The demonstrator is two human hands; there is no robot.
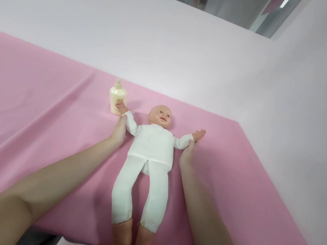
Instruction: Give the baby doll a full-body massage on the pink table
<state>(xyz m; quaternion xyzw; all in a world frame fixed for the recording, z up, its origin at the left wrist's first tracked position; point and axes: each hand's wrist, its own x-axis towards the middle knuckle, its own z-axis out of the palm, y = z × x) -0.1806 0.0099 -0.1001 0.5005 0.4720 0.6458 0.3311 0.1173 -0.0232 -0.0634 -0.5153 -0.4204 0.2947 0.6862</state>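
Forearms (67,169) (205,210), hands (118,132) (188,155) curled, holding doll's wrists (126,113) (193,137)

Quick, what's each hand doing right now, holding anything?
Left hand: closed, holding the doll's arm beside the bottle.
Right hand: closed, holding the doll's other arm near its wrist.
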